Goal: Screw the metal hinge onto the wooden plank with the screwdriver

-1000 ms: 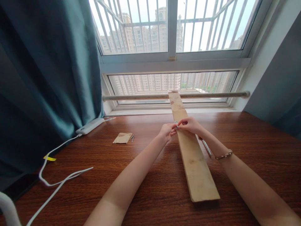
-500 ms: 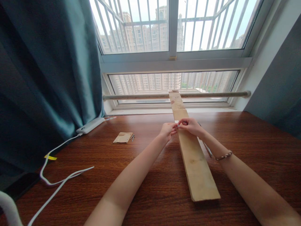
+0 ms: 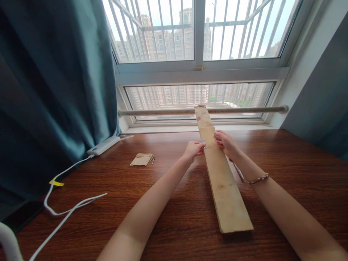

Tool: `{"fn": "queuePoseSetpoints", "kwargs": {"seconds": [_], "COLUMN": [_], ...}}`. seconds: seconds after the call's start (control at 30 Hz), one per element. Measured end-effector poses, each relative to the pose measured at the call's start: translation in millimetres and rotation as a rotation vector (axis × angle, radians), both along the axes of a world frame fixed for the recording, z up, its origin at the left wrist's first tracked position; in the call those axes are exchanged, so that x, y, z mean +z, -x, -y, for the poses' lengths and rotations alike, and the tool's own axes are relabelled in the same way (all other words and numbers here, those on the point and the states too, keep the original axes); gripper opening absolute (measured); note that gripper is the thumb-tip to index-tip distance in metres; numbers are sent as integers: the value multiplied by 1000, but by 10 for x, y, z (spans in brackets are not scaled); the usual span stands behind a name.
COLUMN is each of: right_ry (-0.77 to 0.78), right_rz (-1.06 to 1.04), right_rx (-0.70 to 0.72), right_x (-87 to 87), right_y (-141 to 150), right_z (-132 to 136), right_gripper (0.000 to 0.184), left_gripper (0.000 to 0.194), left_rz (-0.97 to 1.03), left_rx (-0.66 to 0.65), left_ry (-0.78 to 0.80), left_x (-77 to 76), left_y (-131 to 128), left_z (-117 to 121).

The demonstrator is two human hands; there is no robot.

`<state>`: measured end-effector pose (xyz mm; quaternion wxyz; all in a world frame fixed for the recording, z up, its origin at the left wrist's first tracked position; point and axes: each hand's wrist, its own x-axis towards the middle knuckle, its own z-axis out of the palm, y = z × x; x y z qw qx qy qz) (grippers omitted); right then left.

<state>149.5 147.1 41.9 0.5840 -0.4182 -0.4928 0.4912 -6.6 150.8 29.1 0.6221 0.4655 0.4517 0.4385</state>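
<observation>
**Left hand [image 3: 194,149] pinches a metal bracket [image 3: 203,141] at the edge of a wooden board [image 3: 227,195]**

On the left, a white power strip [image 3: 104,146] lies beside the curtain [image 3: 81,72]. Next come a flat piece of cardboard [image 3: 141,159] and a few loose screws [image 3: 153,159] just beside it on the table [image 3: 174,217]. The bracket sits at the board's left edge, about a third of the way down from its far end; good work here probably means seating it flat and square, with light, even pressure so it cannot slip. The left arm reaches in from the lower left, thumb and fingertips closed on the bracket. The right hand [image 3: 225,142] hovers over the board's right side, wrist angled inward, fingertips pinching what looks like a small screw [image 3: 214,136]; gripping it near the head would likely help aim it. A slim metal tool [image 3: 238,171] lies right of the board, under the right forearm.
</observation>
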Motion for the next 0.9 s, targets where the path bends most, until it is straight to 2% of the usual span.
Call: {"fn": "queuePoseSetpoints", "kwargs": {"seconds": [0.1,0.23,0.3,0.4,0.47,0.57,0.63,0.77,0.83,0.9], "right_ry": [16,34,31,14,-7,-39,-25,162,264,345], "right_rz": [-40,-51,-55,-76,-95,-133,-190,-216,-161,-101], "right_rx": [-46,-93,-111,-158,-214,-260,-214,59,207,282], "right_x": [-22,-37,-40,-43,-33,37,130,308,319,260], "right_y": [-12,-1,7,15,24,79,171,555,846,1183], "right_z": [-57,-72,-62,-48,-43,-2,82,371,491,530], "right_gripper": [20,15,16,19,20,22,23,18,16,18], "left_gripper": [25,31,31,28,27,28,32,38,41,42], "left_rz": [-226,-409,-482,-467,-394,-323,-324,-387,-431,-473], "left_rx": [-7,108,130,103,103,151,208,401,493,597], "left_ry": [-129,-381,-459,-430,-381,-390,-388,-370,-361,-366], "left_x": [1,-15,14,131,222,261,174,-202,-387,-514], "left_y": [58,91,90,150,294,717,1112,1940,2263,2480], "left_z": [-54,-86,-68,-22,10,60,98,157,159,138]}}
